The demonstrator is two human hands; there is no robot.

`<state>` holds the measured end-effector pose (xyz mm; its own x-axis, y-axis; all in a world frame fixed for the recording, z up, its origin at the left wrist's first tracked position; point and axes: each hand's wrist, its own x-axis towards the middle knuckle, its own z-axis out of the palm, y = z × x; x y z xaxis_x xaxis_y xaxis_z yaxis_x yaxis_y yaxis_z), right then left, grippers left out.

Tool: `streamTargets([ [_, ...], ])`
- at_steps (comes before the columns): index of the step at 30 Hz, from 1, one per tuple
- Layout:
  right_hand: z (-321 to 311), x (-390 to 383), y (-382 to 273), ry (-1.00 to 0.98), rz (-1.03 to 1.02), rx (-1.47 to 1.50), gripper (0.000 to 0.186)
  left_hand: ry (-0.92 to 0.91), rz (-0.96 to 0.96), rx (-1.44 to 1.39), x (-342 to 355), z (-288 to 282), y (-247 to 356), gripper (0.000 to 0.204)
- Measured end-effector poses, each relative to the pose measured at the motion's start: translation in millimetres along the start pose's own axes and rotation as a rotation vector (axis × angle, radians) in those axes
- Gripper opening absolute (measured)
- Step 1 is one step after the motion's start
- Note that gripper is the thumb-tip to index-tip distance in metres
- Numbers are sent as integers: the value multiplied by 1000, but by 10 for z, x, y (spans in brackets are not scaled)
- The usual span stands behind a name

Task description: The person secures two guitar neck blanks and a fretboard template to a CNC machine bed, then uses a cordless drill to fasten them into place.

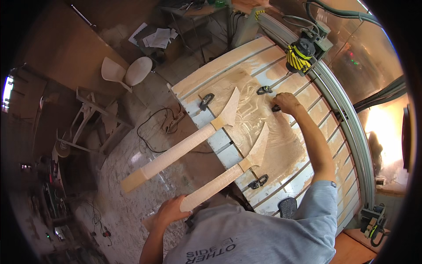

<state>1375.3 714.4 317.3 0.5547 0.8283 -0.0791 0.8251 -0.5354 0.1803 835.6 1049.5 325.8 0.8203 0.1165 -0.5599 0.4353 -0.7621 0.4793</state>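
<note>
The left grip (170,210) is closed on the near wood (215,185); the right grip (288,103) seems closed on a black clamp (276,108). The near wood and far wood (180,152) stick out past the bench (202,119). If the left grip slips, the near wood could tip and fall.

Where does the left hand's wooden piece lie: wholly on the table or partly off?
Partly off: the wooden piece extends beyond the table to the left hand.

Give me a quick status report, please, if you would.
Left hand at the near wooden piece's end; right hand on a small black fitting. Far wooden piece alongside, apart. Black clamp beside the near one.
</note>
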Motion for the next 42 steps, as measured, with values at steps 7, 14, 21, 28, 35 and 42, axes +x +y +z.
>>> streamTargets([
  [7,-157,-87,12,-85,261,295,17,-1,-20,-35,11,70,-6,72],
  [14,-29,-121,-54,-181,856,903,44,9,-22,-30,23,163,-25,73],
  [21,301,-168,-37,-114,905,990,37,-57,-23,-49,75,201,-18,71],
  [28,341,-143,-268,75,279,-35,16,-74,-15,-23,106,219,-2,71],
  [35,293,-425,-59,122,445,468,22,-49,30,17,163,367,-82,77],
  [42,232,-399,-273,96,923,686,33,-85,-19,42,161,355,49,76],
])
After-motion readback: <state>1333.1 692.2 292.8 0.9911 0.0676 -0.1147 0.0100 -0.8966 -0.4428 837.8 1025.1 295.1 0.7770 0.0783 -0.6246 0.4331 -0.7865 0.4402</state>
